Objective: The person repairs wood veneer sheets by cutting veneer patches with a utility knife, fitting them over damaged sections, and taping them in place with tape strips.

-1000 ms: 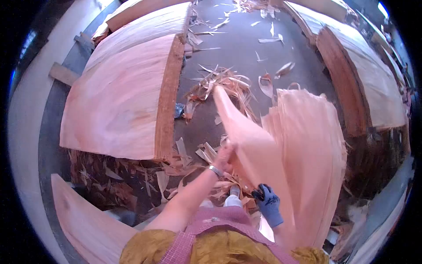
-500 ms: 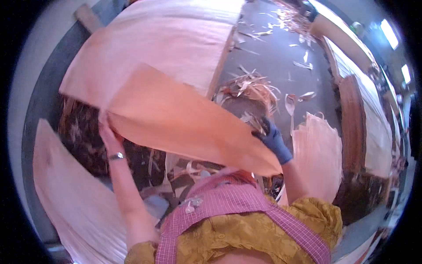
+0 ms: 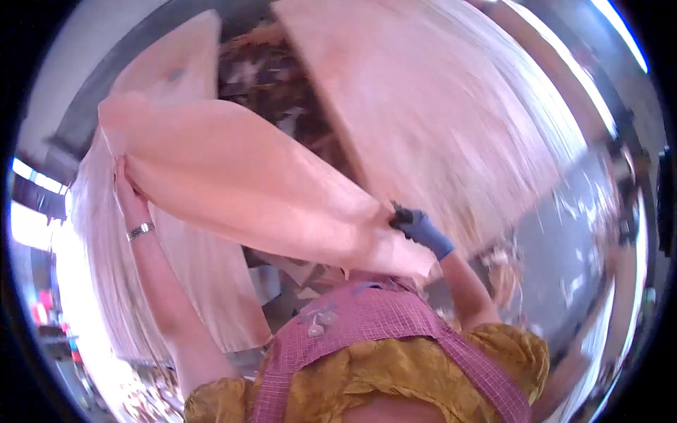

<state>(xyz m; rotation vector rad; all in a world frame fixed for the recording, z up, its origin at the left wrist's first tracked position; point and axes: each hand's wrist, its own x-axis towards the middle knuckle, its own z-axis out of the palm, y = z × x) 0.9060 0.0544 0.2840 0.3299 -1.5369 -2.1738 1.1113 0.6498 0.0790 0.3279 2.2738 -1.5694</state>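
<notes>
A long, thin sheet of wood veneer (image 3: 240,169) hangs between my hands, bowed and slightly curled along its length. My bare left hand (image 3: 128,192), with a metal watch on the wrist, grips its left end; most of those fingers are behind the sheet. At the right end, my right hand (image 3: 423,231), in a blue and dark glove, pinches the upper edge. Beneath the held sheet lies a pale stack of veneer (image 3: 204,282) on the left. A larger veneer stack (image 3: 437,120) is on the far right side of the gap.
Dark scraps (image 3: 264,84) fill the gap between the two stacks. To the right is a grey tabletop (image 3: 571,240) with light shavings, and a pile of curled strips (image 3: 504,275) sits near its edge. Torn pieces (image 3: 300,271) lie close to my apron (image 3: 360,317).
My view has turned left, so the left stack now lies under the sheet and the larger stack appears to the right. Both hands keep their hold, and the sheet has swung over leftward.
</notes>
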